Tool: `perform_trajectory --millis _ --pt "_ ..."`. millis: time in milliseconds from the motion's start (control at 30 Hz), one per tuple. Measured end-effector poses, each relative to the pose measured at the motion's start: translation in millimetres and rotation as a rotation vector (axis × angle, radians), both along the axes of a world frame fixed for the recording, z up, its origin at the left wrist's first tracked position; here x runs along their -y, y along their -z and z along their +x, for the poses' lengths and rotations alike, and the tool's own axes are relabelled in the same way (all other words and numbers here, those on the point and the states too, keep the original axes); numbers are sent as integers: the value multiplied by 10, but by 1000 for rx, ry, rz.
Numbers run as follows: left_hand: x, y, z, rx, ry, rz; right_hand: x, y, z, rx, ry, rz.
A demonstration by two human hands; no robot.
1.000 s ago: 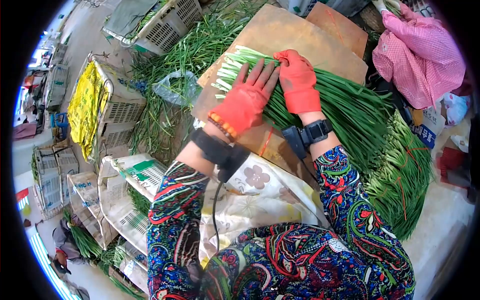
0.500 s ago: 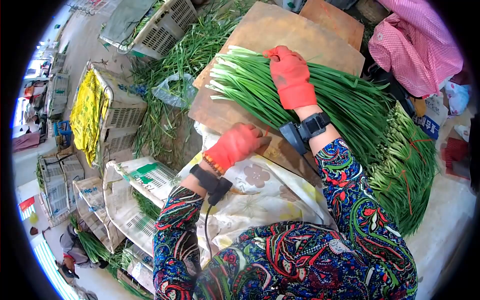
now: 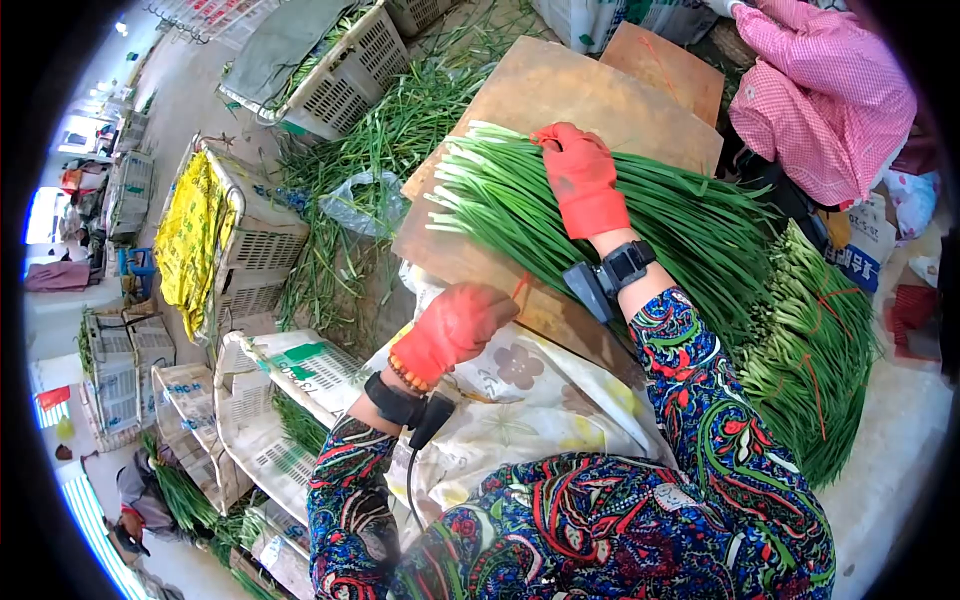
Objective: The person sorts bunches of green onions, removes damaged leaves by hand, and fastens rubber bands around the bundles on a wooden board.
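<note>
A broad bunch of green stalks with white ends [image 3: 490, 185] lies across a brown board [image 3: 540, 85]. My right hand [image 3: 583, 180], in a red glove with bare fingertips, is closed over the top of the bunch, its fingers curled at the far edge. Nearer to me, at the board's front edge, my left hand [image 3: 462, 328] is closed with its fingertips at a red string [image 3: 521, 286]. The string's other end runs under the bunch and is hidden. To the right lie bunches tied with red string [image 3: 815, 350].
White crates [image 3: 265, 240] line the left side, one with a yellow cloth [image 3: 190, 240]. Loose green leaves [image 3: 400, 125] and a clear plastic bag [image 3: 365, 203] are behind. A co-worker's pink checked sleeve [image 3: 820, 100] is at the back right. Patterned cloth [image 3: 500, 400] lies before me.
My left hand has come off the bunch's white ends, down and toward me, and its spread fingers have closed at the red string. My right hand stays on the bunch.
</note>
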State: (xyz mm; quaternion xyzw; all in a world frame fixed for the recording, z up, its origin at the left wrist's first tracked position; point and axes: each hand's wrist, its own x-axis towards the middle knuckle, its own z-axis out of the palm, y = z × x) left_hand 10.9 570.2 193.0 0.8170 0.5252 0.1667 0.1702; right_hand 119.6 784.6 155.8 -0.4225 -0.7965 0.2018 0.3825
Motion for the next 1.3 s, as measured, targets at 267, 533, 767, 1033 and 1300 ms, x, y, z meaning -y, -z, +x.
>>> perform_trajectory --millis 267,533,767,1033,1300 --pt "-841 -292 116 211 -218 487 14 -68 41 -148 -110 -100" --pt "-1454 10 201 262 -535 253 -154 -89 191 -541 -270 -827" --pt "-1591 -43 185 194 -608 45 -507 -122 379 -521 -547 -1048" --pt "-1605 -81 194 160 -607 -10 -484 -172 385 -271 -593 -959" --pt "-1509 -49 199 209 -578 185 -261 -251 497 -144 -714 -591"
